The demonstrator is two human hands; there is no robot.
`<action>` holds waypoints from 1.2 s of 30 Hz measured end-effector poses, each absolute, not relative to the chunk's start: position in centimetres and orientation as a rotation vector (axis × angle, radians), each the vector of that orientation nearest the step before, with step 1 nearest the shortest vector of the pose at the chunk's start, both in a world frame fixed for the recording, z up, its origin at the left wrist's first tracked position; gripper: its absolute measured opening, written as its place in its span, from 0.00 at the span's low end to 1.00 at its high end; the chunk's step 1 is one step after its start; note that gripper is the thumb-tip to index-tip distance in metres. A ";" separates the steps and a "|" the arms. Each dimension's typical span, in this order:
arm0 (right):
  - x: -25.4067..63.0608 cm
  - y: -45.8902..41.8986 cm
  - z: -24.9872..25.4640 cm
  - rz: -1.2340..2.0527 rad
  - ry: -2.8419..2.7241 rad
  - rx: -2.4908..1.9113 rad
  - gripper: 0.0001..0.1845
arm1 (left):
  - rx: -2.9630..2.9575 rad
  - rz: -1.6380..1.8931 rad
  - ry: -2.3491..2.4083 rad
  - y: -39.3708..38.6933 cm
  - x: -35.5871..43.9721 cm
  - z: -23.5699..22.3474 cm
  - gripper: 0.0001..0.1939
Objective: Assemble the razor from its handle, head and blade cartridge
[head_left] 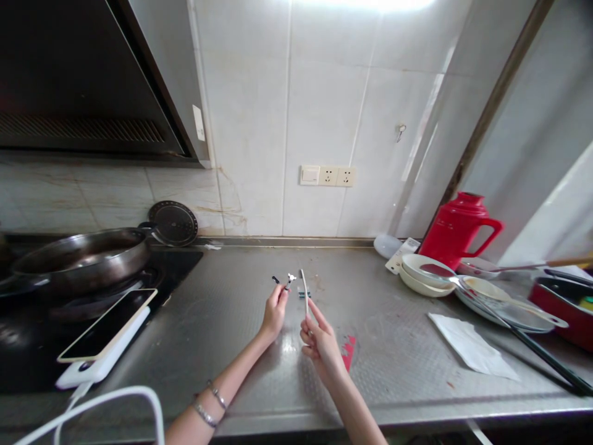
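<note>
My left hand [274, 312] pinches a small dark, slim piece with a white, uneven end [291, 279] between thumb and fingertips. Its exact kind is too small to make out. In my right hand [322, 343] is a thin white stick [304, 287], held nearly upright with its far end pointing at the wall. The two hands are a little apart over the steel counter [222, 334]. A short black piece [275, 279] appears just beyond my left fingertips. Behind the white stick lie small teal pieces [303, 295], partly covered by it.
At left, a pan [83, 256] stands on the black stove, near a phone [109, 324] on a white power bank [104, 364] with a cable. On the right are a red thermos [451, 228], bowls [424, 281], a paper napkin [470, 346] and a red pot [560, 315].
</note>
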State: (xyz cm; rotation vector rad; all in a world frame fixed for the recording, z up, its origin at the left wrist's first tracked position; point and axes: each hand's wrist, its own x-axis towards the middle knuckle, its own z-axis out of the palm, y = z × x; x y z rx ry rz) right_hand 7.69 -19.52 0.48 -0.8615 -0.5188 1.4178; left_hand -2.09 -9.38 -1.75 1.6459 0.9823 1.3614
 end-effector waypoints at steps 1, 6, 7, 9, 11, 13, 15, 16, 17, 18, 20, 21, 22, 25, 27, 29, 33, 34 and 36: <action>7.8 -19.4 0.6 1.418 -0.526 -0.870 0.42 | 1.649 1.356 0.979 -9.4 -2.1 -1.7 0.14; 7.2 -20.5 0.2 1.456 -0.513 -0.878 0.42 | 1.631 1.370 0.993 -9.4 -2.2 -1.6 0.13; 7.0 -20.8 0.1 1.456 -0.497 -0.875 0.41 | 1.623 1.373 0.996 -9.4 -2.2 -1.6 0.13; 7.0 -21.1 0.1 1.447 -0.470 -0.864 0.41 | 1.613 1.373 0.994 -9.4 -2.2 -1.6 0.13; 7.2 -20.7 0.4 1.430 -0.454 -0.843 0.41 | 1.626 1.367 0.988 -9.5 -2.1 -1.5 0.13; 7.2 -20.0 0.7 1.425 -0.442 -0.818 0.42 | 1.651 1.355 0.972 -9.5 -2.1 -1.5 0.13; 6.9 -19.7 0.8 1.440 -0.431 -0.792 0.42 | 1.658 1.354 0.951 -9.6 -2.0 -1.5 0.13; 6.6 -19.7 0.6 1.451 -0.422 -0.779 0.42 | 1.654 1.358 0.940 -9.6 -2.0 -1.5 0.13; 6.2 -19.9 0.5 1.462 -0.408 -0.766 0.41 | 1.649 1.363 0.932 -9.5 -2.0 -1.5 0.13; 5.8 -20.2 0.2 1.472 -0.393 -0.753 0.41 | 1.644 1.368 0.926 -9.5 -2.0 -1.5 0.13; 5.2 -20.9 -0.1 1.485 -0.363 -0.733 0.40 | 1.639 1.373 0.922 -9.5 -2.0 -1.4 0.13; 5.1 -21.1 -0.2 1.487 -0.352 -0.728 0.40 | 1.640 1.371 0.922 -9.6 -2.0 -1.3 0.13; 5.2 -21.1 -0.1 1.483 -0.347 -0.722 0.40 | 1.642 1.367 0.920 -9.6 -2.0 -1.3 0.13; 5.6 -20.4 0.7 1.439 -0.352 -0.710 0.40 | 1.659 1.342 0.905 -9.7 -1.9 -1.3 0.13; 5.7 -19.8 1.2 1.418 -0.354 -0.706 0.40 | 1.669 1.328 0.896 -9.8 -1.8 -1.5 0.13; 5.3 -19.6 1.4 1.421 -0.354 -0.700 0.40 | 1.669 1.331 0.890 -9.8 -1.8 -1.6 0.13; 4.3 -20.7 0.9 1.416 -0.329 -0.712 0.40 | 1.668 1.337 0.864 -9.7 -1.8 -1.9 0.13; 4.2 -20.9 0.7 1.408 -0.318 -0.715 0.39 | 1.662 1.337 0.862 -9.8 -1.8 -1.9 0.13; 4.5 -21.1 0.7 1.394 -0.306 -0.705 0.39 | 1.650 1.341 0.860 -9.8 -1.7 -1.9 0.13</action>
